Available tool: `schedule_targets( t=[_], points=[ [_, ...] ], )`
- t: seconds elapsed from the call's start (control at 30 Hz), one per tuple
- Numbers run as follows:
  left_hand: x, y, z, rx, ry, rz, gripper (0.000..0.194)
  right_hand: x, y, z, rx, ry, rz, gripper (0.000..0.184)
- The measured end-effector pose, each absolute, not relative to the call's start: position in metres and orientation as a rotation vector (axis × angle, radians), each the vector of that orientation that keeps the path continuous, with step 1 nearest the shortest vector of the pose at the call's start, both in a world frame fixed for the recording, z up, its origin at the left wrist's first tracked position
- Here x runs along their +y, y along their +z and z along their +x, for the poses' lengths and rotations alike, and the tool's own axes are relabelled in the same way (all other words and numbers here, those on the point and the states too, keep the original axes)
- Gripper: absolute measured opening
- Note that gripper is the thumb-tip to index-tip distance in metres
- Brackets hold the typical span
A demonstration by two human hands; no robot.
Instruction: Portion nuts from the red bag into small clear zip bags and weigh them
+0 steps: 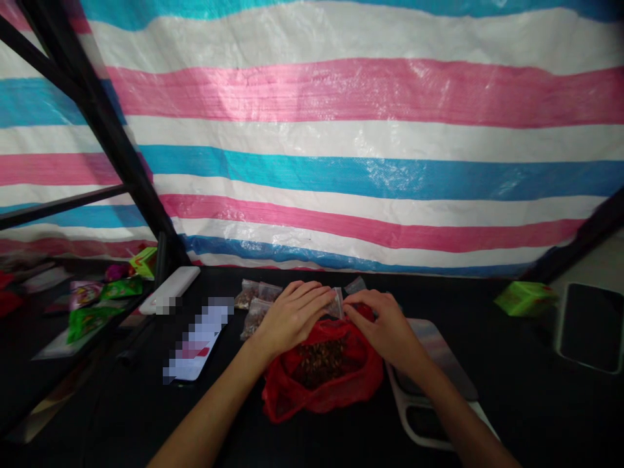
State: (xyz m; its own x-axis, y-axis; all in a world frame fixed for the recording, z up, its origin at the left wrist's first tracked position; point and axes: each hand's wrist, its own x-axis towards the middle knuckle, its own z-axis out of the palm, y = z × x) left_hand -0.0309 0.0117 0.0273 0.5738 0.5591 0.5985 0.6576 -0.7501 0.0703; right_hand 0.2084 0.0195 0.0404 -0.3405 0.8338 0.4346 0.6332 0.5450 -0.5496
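A small clear zip bag (337, 304) is held upright between my two hands, above the far rim of a red plastic bag (355, 383). My left hand (298, 315) has its fingers closed together at the left edge of the zip bag, the thumb partly hidden. At the right edge, my right hand (383, 324) pinches it between thumb and fingers. The red bag lies open, with brown, seed-like bits (322, 361) inside. Just left of my left hand are several filled small zip bags (256, 315).
A kitchen scale (443, 364) lies under my right forearm. A lit phone (202, 344) and a white bar-shaped device (170, 290) are on the left. Green boxes (524, 299), a dark-screened device (589, 328) and snack packets (92, 318) lie farther out. Striped sheeting (365, 143) hangs behind.
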Motion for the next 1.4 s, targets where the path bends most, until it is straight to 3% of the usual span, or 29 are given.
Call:
schedule_targets(
  t=[0.2,0.57,0.8,1.1,1.4],
  points=[
    [0.017,0.025,-0.034,-1.08,-1.029,-2.608,0.041,0.027,0.048,0.194,-2.085,0.364,-1.124,0.014],
    [0.011,0.026,-0.021,-1.567,-1.387,-2.847,0.016,0.028,0.025,0.186,-2.105,0.38,-1.174,0.013],
    [0.018,0.014,-0.017,-1.844,-1.628,-2.991,0.033,0.015,0.023,0.185,-2.173,0.294,-1.167,0.01],
    [0.017,0.015,-0.015,-1.868,-1.879,-3.099,0.031,0.007,0.022,0.184,-2.269,0.068,-1.086,0.011],
    [0.017,0.018,-0.016,-1.8,-2.014,-3.154,0.025,0.005,0.023,0.182,-2.28,0.126,-1.086,0.011]
  ],
)
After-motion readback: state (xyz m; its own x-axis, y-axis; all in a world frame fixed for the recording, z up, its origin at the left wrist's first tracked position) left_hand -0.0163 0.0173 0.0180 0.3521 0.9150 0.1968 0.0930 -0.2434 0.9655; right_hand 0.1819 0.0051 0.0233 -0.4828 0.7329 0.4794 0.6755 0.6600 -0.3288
